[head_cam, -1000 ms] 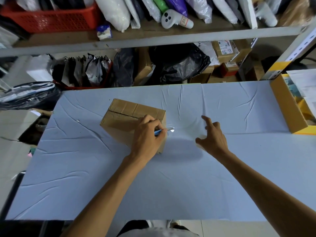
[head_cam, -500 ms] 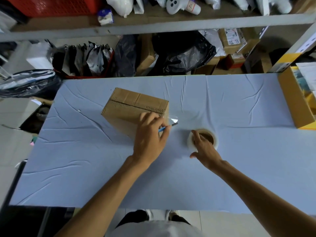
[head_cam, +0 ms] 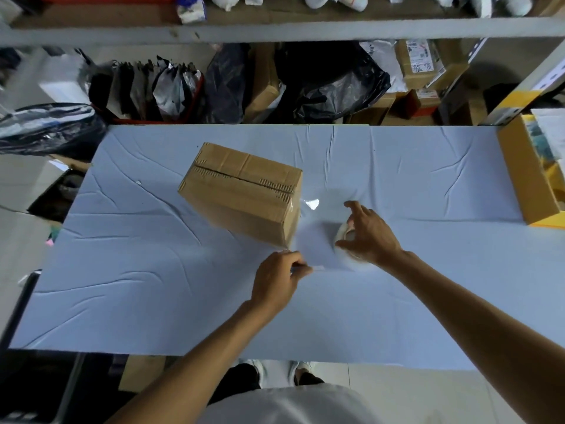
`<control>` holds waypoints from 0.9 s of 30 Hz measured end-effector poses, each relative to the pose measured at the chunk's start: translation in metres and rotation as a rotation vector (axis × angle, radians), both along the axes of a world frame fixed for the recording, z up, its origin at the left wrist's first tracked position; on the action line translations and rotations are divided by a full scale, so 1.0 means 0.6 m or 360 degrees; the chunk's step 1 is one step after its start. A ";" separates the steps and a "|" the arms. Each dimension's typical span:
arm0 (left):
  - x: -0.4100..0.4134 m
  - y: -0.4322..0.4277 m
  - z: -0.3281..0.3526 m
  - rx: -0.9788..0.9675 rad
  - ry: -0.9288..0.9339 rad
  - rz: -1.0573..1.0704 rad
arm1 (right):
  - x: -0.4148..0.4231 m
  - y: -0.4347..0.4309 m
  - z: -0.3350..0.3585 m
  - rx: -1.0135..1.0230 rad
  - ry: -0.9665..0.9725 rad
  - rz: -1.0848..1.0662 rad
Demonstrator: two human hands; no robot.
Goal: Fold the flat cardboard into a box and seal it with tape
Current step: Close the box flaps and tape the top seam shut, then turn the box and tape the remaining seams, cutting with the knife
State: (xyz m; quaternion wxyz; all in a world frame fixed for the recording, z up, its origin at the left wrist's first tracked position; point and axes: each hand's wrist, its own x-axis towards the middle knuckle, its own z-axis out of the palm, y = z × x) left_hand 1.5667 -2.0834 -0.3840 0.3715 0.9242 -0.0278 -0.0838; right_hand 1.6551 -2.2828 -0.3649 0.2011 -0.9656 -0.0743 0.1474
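A closed brown cardboard box [head_cam: 244, 194] stands on the pale blue table [head_cam: 153, 270], with clear tape over its right end. A clear strip of tape [head_cam: 315, 240] stretches from the box's near right corner to the tape roll [head_cam: 344, 237]. My right hand [head_cam: 370, 237] grips the roll just right of the box. In front of the box, my left hand [head_cam: 276, 280] grips a thin cutter [head_cam: 302, 267] at the tape's near edge; most of the tool is hidden by the fingers.
A yellow open carton [head_cam: 526, 175] with papers sits at the table's right edge. Behind the table stand shelves with black bags [head_cam: 330, 84], parcels and a red basket. A black bag [head_cam: 46, 127] lies off the left side.
My left hand has left the box's right end and come toward me with the cutter. My right hand now grips the roll and holds it nearer the box, with tape pulled out.
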 end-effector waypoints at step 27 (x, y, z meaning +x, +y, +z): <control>0.128 0.045 0.214 0.0083 -0.0709 0.0127 | 0.062 0.084 0.108 0.1713 0.0729 -0.0554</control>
